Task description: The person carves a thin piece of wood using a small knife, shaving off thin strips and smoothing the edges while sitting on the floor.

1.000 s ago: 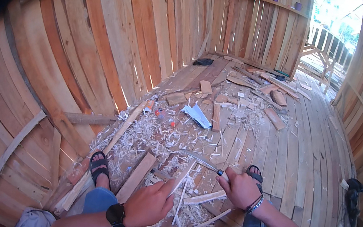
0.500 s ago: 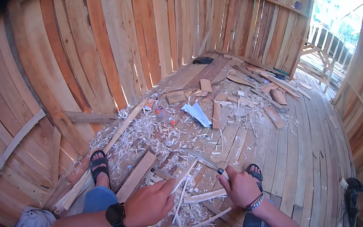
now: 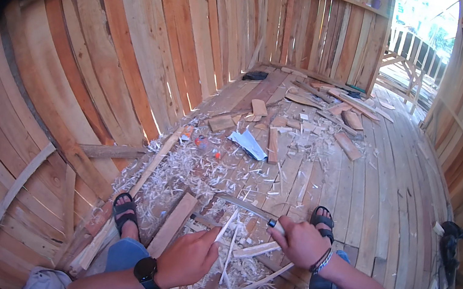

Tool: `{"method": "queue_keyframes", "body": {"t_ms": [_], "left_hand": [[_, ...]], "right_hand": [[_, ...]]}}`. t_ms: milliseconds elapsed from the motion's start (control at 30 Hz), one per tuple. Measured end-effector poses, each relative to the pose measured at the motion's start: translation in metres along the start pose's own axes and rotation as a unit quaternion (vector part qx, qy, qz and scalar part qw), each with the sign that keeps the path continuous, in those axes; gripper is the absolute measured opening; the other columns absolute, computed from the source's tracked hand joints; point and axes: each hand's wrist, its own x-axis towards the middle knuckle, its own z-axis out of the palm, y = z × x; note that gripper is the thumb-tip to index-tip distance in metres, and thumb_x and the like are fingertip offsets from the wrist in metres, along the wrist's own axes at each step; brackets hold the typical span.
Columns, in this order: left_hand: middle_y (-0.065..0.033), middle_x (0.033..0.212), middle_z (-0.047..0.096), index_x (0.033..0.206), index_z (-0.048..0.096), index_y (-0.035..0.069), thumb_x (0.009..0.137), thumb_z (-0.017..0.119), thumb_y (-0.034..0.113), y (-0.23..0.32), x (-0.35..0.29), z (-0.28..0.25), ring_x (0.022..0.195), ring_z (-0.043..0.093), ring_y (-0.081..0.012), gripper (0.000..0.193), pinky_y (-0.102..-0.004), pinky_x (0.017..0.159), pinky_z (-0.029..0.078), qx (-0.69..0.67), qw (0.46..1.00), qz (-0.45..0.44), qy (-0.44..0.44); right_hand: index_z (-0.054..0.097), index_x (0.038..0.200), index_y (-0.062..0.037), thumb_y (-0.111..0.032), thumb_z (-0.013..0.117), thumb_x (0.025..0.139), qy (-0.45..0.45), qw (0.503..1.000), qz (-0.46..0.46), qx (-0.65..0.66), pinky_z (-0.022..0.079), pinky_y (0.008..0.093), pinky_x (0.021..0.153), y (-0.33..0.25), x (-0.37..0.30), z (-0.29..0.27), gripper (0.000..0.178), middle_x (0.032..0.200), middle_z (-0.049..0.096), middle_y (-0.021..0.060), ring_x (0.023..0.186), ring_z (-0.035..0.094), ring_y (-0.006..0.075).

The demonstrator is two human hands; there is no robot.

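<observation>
Your left fingers (image 3: 206, 240) clamp a pale stick (image 3: 228, 224) at six o'clock; your right fingers (image 3: 287, 225), a knife (image 3: 248, 208) at five. Shavings (image 3: 196, 169) litter the floor (image 3: 378, 207); much paring looks done, the remainder unclear.

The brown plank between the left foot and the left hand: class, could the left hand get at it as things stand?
Probably yes, if freed: the left hand grips a thin wood strip, but the brown plank looks close by, with nothing visibly lying on top.
</observation>
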Motion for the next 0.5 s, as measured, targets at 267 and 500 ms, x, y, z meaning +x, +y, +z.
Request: {"method": "queue_keyframes", "body": {"t_ms": [267, 500], "left_hand": [[-0.0259, 0.078, 0.059, 0.122, 0.051, -0.002, 0.092, 0.047, 0.009, 0.001, 0.000, 0.003, 0.071, 0.058, -0.0426, 0.032, -0.0479, 0.064, 0.044, -0.009, 1.000, -0.007, -0.003], [-0.0238, 0.072, 0.057, 0.116, 0.054, -0.003, 0.092, 0.047, 0.009, 0.001, -0.003, 0.003, 0.066, 0.058, -0.0410, 0.028, -0.0467, 0.060, 0.043, -0.026, 1.000, 0.000, 0.007]], "right_hand": [[0.051, 0.092, -0.0023, -0.045, 0.047, 0.096, 0.003, 1.000, 0.007, 0.004, 0.051, 0.0507, 0.056, -0.005, -0.004, 0.004, 0.043, 0.060, 0.059, 0.0219, 0.060, 0.062, 0.0412], [0.051, 0.093, -0.0034, -0.045, 0.047, 0.096, 0.003, 1.000, 0.024, 0.003, 0.050, 0.0510, 0.057, -0.005, -0.002, 0.006, 0.042, 0.063, 0.061, 0.0219, 0.062, 0.063, 0.0411]]}}
